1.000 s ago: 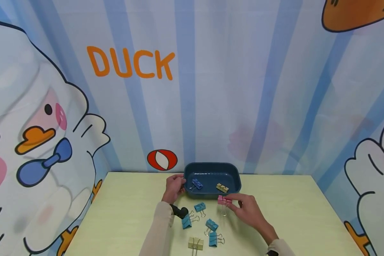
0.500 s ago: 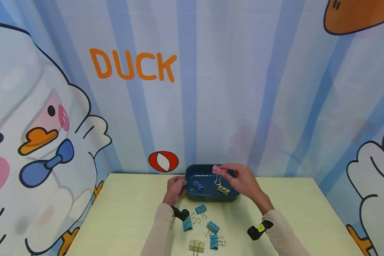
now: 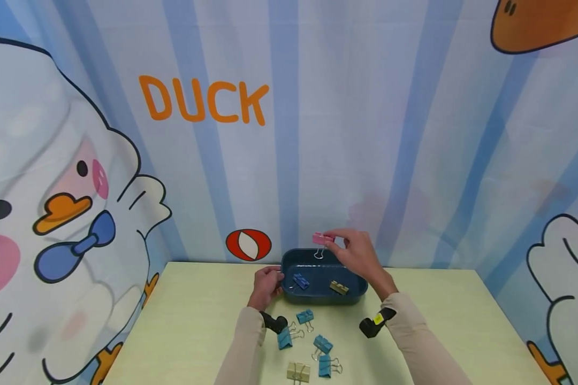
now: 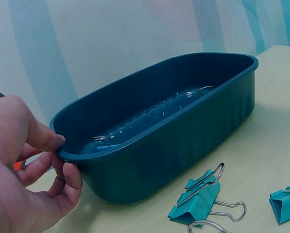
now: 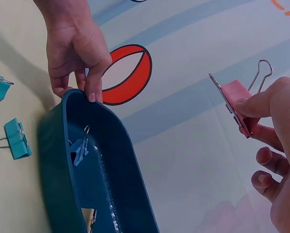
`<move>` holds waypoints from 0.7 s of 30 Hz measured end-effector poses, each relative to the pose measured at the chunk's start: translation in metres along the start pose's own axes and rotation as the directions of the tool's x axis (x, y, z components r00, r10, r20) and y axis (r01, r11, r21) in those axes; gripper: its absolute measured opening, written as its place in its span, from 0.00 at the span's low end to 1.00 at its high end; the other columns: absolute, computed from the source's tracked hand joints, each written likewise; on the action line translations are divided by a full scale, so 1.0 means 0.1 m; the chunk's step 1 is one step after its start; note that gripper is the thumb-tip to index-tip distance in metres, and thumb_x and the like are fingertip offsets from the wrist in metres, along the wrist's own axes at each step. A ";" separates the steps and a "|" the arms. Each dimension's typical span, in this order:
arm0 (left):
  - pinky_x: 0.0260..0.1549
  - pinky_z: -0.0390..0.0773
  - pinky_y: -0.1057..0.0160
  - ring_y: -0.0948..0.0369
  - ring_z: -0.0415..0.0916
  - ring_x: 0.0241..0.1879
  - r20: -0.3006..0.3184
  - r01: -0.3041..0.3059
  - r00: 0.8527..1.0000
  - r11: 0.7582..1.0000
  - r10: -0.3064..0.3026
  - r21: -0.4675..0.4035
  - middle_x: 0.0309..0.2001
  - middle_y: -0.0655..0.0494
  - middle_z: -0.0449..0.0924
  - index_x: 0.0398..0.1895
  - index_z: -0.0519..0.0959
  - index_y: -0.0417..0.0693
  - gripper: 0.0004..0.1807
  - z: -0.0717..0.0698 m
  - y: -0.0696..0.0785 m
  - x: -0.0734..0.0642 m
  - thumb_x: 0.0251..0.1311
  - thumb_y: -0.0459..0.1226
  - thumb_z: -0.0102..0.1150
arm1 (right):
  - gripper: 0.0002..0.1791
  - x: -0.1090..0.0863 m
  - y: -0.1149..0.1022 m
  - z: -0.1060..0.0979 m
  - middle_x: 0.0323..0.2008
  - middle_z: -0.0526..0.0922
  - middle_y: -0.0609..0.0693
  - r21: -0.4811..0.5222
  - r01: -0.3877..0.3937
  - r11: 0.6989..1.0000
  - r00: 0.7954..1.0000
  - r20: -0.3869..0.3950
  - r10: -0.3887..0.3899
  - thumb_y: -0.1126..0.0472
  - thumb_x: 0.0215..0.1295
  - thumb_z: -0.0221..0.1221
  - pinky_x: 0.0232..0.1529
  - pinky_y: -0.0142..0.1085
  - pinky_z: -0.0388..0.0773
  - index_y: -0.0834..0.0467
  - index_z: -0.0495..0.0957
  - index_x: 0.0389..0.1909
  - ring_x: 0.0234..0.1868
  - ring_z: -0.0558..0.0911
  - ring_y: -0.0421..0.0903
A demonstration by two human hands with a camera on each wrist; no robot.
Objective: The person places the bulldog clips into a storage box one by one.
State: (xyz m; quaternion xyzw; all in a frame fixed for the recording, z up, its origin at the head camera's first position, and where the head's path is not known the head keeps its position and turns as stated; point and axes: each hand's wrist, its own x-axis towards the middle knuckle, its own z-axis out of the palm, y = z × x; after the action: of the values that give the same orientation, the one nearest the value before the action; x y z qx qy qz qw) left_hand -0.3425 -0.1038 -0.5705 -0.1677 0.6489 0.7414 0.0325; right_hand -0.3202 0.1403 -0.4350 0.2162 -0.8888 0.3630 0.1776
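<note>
My right hand [image 3: 358, 255] pinches a pink binder clip [image 3: 323, 238] between thumb and fingers, held above the back of a dark blue tub [image 3: 325, 300]. One wire handle of the clip hangs down in the head view. With thumb and fingers, my left hand [image 4: 35, 160] grips the tub's left end at the rim. Inside the tub lie a blue binder clip [image 3: 301, 281] on the left and a yellow one, the gold-toned binder clip [image 3: 339, 287], toward the right. In the right wrist view the pink clip [image 5: 239, 97] shows its wire handles.
Several teal binder clips [image 3: 325, 366] lie on the pale yellow table [image 3: 188, 321] in front of the tub. A cream binder clip [image 3: 298, 371] sits nearest the front. Behind the table hangs a striped curtain [image 3: 327, 133] with duck drawings.
My right hand has lifted the pink binder clip from in front of the tub, up and back over it, and slightly left. The left hand keeps its grip on the tub.
</note>
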 end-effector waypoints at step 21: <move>0.27 0.73 0.63 0.58 0.70 0.26 -0.005 0.018 1.000 0.999 -0.018 0.035 0.43 0.38 0.81 0.60 0.79 0.32 0.19 0.00 0.00 -0.01 0.66 0.27 0.54 | 0.36 -0.19 0.29 0.30 0.67 0.76 0.57 0.019 -0.035 0.999 0.993 0.117 0.033 0.48 0.66 0.70 0.39 0.44 0.76 0.54 0.73 0.72 0.31 0.76 0.47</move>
State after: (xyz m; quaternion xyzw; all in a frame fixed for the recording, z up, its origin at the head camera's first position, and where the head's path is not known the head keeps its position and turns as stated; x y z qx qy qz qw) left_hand -0.3417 -0.1041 -0.5704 -0.1745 0.6603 0.7293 0.0406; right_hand -0.3231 0.1422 -0.4805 0.2236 -0.8974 0.3619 0.1169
